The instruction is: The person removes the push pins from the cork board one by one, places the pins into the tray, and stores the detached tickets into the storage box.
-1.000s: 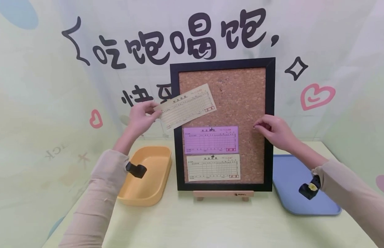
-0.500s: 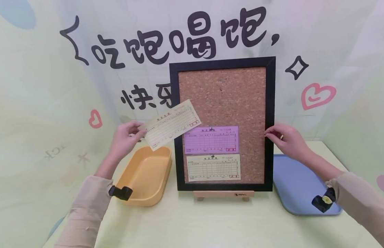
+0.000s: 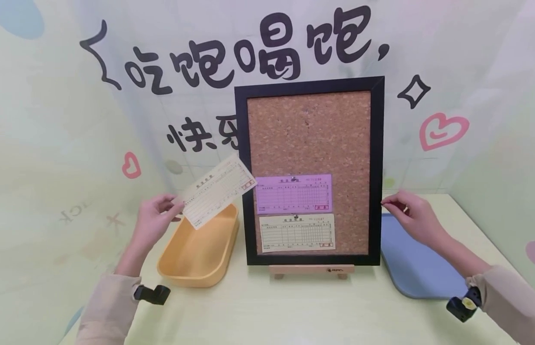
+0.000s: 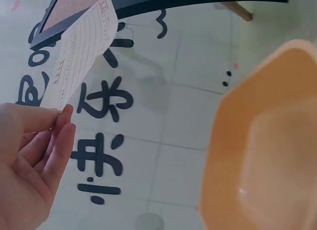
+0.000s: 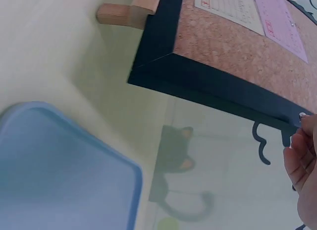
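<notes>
My left hand (image 3: 153, 218) pinches the left end of a cream receipt slip (image 3: 217, 191) between thumb and fingers. Tilted up to the right, the slip overlaps the yellow bin and the board's left frame in the head view. With thumb and fingertips, my right hand (image 3: 416, 213) pinches a small shiny pushpin (image 5: 303, 116), mostly hidden, beside the right frame edge. On the framed corkboard (image 3: 310, 129) a purple receipt slip (image 3: 293, 196) hangs above another cream slip (image 3: 297, 233), each with a dark pin at its top.
The board stands on a small wooden easel (image 3: 310, 270). To its left is the yellow bin (image 3: 198, 254), and to its right a flat blue tray (image 3: 423, 268). A printed wall sheet (image 3: 190, 28) with black lettering rises behind the table (image 3: 259, 311).
Both hands have drawn back from the board, down and outward. The held cream slip has moved left and down, off most of the cork. The pinned slips have stayed put.
</notes>
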`<control>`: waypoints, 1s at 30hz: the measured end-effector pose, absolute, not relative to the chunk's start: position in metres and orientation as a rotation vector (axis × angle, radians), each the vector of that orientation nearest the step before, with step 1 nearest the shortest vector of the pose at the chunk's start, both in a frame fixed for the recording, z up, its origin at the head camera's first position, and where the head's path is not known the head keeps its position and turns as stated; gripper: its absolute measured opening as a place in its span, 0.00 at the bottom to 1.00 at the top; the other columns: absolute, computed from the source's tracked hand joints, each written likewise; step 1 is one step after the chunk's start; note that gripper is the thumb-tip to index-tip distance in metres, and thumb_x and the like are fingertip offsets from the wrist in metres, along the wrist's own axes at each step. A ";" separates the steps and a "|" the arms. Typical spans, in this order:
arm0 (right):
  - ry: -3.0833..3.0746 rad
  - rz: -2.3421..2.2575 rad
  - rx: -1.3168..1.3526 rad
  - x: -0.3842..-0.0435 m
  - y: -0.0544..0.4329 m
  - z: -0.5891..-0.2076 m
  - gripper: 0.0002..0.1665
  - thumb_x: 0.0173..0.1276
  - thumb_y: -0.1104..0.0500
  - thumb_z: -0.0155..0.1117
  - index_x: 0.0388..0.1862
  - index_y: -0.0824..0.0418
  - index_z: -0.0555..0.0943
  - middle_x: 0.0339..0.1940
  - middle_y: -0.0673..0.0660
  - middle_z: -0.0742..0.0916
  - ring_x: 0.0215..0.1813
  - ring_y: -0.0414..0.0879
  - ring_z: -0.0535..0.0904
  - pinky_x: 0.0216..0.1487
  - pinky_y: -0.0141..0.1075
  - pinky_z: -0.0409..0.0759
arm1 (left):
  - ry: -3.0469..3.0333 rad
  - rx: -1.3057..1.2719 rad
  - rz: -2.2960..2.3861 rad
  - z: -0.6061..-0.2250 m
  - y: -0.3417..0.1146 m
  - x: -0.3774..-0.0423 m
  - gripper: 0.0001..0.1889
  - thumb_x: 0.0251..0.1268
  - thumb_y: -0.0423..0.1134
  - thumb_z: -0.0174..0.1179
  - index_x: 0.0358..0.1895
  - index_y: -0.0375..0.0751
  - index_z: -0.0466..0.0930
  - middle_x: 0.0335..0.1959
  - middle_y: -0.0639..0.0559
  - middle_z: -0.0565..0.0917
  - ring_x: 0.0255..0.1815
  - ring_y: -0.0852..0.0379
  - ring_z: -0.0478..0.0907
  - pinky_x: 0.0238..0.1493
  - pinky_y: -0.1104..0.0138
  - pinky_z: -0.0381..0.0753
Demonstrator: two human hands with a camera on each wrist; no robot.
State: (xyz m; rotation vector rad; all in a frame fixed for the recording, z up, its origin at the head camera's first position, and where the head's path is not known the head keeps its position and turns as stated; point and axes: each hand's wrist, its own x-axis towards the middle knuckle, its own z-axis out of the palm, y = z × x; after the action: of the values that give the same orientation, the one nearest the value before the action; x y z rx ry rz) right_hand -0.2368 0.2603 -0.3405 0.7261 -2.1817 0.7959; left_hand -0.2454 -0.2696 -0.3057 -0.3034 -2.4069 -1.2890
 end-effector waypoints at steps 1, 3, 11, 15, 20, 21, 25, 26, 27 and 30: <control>-2.185 0.800 0.710 -0.235 0.263 -0.344 0.14 0.44 0.80 0.64 0.29 0.67 0.81 0.23 0.53 0.81 0.22 0.31 0.67 0.22 0.21 0.67 | -2.407 -0.298 -1.309 -0.310 -0.271 -0.244 0.13 0.61 0.32 0.56 0.43 0.23 0.75 0.32 0.34 0.82 0.26 0.70 0.78 0.27 0.69 0.81; -2.198 0.814 0.677 -0.232 0.267 -0.349 0.13 0.46 0.80 0.63 0.30 0.67 0.80 0.24 0.54 0.81 0.22 0.31 0.68 0.22 0.21 0.68 | -2.410 -0.278 -1.334 -0.320 -0.274 -0.241 0.13 0.61 0.32 0.57 0.43 0.22 0.75 0.31 0.35 0.82 0.25 0.69 0.78 0.27 0.68 0.81; -2.284 0.849 0.598 -0.220 0.282 -0.372 0.09 0.54 0.76 0.61 0.32 0.65 0.80 0.24 0.46 0.80 0.22 0.31 0.68 0.19 0.23 0.67 | -2.443 -0.157 -1.350 -0.352 -0.290 -0.229 0.14 0.61 0.32 0.56 0.44 0.22 0.74 0.29 0.40 0.83 0.26 0.70 0.77 0.27 0.71 0.80; -2.341 0.874 0.596 -0.213 0.292 -0.382 0.05 0.57 0.72 0.61 0.32 0.66 0.80 0.24 0.41 0.79 0.21 0.34 0.70 0.18 0.24 0.67 | -2.443 -0.117 -1.388 -0.364 -0.295 -0.225 0.13 0.60 0.30 0.56 0.44 0.21 0.74 0.29 0.44 0.84 0.26 0.68 0.78 0.27 0.71 0.80; -2.435 0.886 0.606 -0.207 0.302 -0.398 0.03 0.57 0.71 0.61 0.32 0.66 0.79 0.24 0.42 0.79 0.21 0.33 0.69 0.19 0.26 0.68 | -2.452 -0.058 -1.402 -0.375 -0.299 -0.222 0.13 0.60 0.30 0.56 0.44 0.21 0.74 0.31 0.39 0.83 0.26 0.68 0.78 0.28 0.71 0.80; -2.447 0.885 0.606 -0.206 0.304 -0.400 0.04 0.57 0.71 0.62 0.31 0.65 0.79 0.24 0.41 0.79 0.21 0.33 0.69 0.19 0.26 0.68 | -2.455 -0.048 -1.398 -0.377 -0.299 -0.221 0.13 0.60 0.30 0.56 0.44 0.21 0.74 0.32 0.38 0.83 0.26 0.67 0.78 0.28 0.71 0.80; -2.467 0.894 0.600 -0.204 0.308 -0.409 0.06 0.55 0.73 0.62 0.30 0.65 0.79 0.24 0.39 0.78 0.21 0.32 0.69 0.19 0.26 0.68 | -2.466 0.007 -1.359 -0.383 -0.299 -0.220 0.12 0.60 0.29 0.55 0.44 0.22 0.74 0.35 0.32 0.81 0.26 0.65 0.79 0.27 0.72 0.80; -2.470 0.896 0.596 -0.203 0.309 -0.410 0.06 0.55 0.73 0.62 0.30 0.65 0.79 0.23 0.39 0.78 0.21 0.32 0.69 0.19 0.26 0.68 | -2.463 0.029 -1.348 -0.385 -0.299 -0.220 0.12 0.60 0.29 0.55 0.44 0.22 0.74 0.36 0.31 0.81 0.26 0.65 0.79 0.27 0.72 0.80; -2.475 0.899 0.591 -0.203 0.310 -0.411 0.05 0.55 0.73 0.62 0.30 0.65 0.79 0.23 0.40 0.78 0.21 0.32 0.69 0.19 0.26 0.68 | -2.458 0.053 -1.339 -0.386 -0.298 -0.220 0.12 0.60 0.28 0.55 0.44 0.22 0.75 0.36 0.30 0.81 0.26 0.64 0.80 0.27 0.72 0.80; -2.494 0.915 0.579 -0.203 0.312 -0.414 0.04 0.56 0.72 0.61 0.30 0.66 0.79 0.22 0.45 0.79 0.21 0.33 0.69 0.19 0.27 0.68 | -2.448 0.129 -1.310 -0.390 -0.297 -0.219 0.11 0.60 0.27 0.55 0.43 0.22 0.75 0.37 0.29 0.80 0.25 0.63 0.80 0.26 0.73 0.80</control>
State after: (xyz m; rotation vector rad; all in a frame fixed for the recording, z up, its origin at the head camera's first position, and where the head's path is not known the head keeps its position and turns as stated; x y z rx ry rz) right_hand -0.2031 0.3119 -0.4142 0.5791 -2.4943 0.9155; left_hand -0.2194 -0.2973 -0.3902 0.1291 -2.4480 -1.3096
